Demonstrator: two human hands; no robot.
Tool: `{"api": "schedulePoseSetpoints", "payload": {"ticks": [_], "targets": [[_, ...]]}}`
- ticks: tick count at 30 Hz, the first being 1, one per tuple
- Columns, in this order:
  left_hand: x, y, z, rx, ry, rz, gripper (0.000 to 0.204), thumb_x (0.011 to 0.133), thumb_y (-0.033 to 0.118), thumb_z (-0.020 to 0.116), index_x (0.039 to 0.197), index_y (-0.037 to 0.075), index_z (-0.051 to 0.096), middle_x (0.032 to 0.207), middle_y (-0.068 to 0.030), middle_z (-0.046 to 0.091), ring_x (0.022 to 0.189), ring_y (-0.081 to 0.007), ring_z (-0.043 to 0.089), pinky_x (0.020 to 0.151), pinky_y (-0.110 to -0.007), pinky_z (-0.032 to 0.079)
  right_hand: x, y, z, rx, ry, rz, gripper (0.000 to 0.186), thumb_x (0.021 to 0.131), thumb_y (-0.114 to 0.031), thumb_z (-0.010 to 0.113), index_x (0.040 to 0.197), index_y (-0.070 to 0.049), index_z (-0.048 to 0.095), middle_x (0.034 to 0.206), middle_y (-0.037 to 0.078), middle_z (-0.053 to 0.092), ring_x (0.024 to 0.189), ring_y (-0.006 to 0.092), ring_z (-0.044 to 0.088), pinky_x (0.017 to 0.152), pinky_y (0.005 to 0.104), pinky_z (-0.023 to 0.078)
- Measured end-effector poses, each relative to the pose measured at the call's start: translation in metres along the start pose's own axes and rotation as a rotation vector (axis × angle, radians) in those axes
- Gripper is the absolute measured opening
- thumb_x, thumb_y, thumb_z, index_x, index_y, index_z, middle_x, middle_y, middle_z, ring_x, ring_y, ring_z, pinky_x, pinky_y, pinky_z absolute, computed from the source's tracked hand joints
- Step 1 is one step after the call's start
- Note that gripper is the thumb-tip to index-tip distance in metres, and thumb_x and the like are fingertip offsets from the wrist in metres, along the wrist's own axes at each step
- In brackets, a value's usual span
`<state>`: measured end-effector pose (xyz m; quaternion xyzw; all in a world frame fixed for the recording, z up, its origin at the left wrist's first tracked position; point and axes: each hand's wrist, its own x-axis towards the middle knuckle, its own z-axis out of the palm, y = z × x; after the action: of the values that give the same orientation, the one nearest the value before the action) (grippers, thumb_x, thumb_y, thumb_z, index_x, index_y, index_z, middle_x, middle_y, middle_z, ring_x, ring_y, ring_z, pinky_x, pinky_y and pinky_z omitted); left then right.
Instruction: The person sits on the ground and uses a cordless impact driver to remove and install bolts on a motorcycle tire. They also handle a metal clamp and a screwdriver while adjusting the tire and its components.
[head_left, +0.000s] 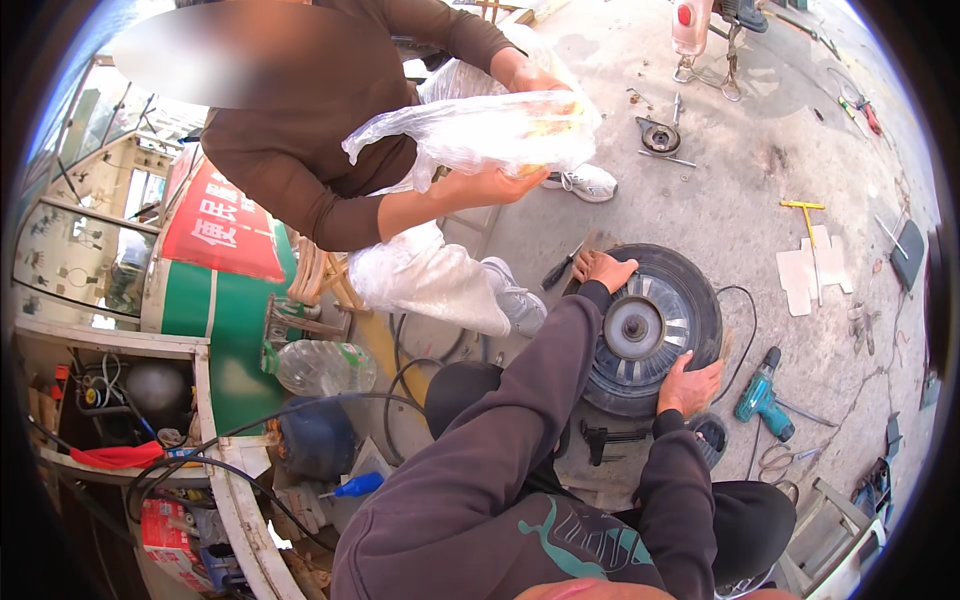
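A black wheel (610,372) with a rubber tyre and a ribbed hub lies flat on the ground before me. My left hand (606,270) grips the tyre at its far left edge, thumb on top. On the near right side my right hand (688,385) holds the tyre, its fingers over the outer edge. A black cable (752,312) curves out from the wheel's right side. Next to my left hand lies a dark-handled tool (560,268). Close to my right hand are a dark rounded part (711,438) and a black bracket-like piece (597,443).
Across from me a person holds a clear plastic bag (500,130). A teal cordless drill (765,400) and a yellow T-handle tool (803,205) on cardboard lie right. A large plastic bottle (322,367), a blue-handled screwdriver (358,486) and a cluttered cabinet (120,462) stand or lie left.
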<state>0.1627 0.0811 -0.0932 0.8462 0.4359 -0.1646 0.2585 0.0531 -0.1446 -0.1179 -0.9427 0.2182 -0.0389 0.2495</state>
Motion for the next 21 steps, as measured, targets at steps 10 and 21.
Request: {"api": "schedulePoseSetpoints", "payload": {"ticks": [10,21], "targets": [[0.003,-0.004,0.004,0.084,0.097,0.066,0.115,0.080,0.065,0.062,0.146,-0.023,0.027,0.160,-0.0356,0.018,0.153,-0.0450,0.003,0.124,-0.053,0.002,-0.001,0.000,0.005,-0.001,0.013,-0.008,0.068,0.092,-0.037,0.065,0.138,0.008,0.046,0.130,0.028,0.058,0.125,0.0411,0.052,0.107,0.0468,0.042],[0.010,-0.008,0.011,0.072,0.109,0.085,0.106,0.080,0.056,0.060,0.146,-0.021,0.028,0.157,-0.0322,0.026,0.151,-0.0421,0.013,0.123,-0.051,0.006,-0.004,0.004,0.006,-0.040,0.008,-0.019,0.069,0.091,-0.038,0.066,0.138,0.008,0.047,0.129,0.027,0.059,0.123,0.0404,0.053,0.105,0.0472,0.044]]}}
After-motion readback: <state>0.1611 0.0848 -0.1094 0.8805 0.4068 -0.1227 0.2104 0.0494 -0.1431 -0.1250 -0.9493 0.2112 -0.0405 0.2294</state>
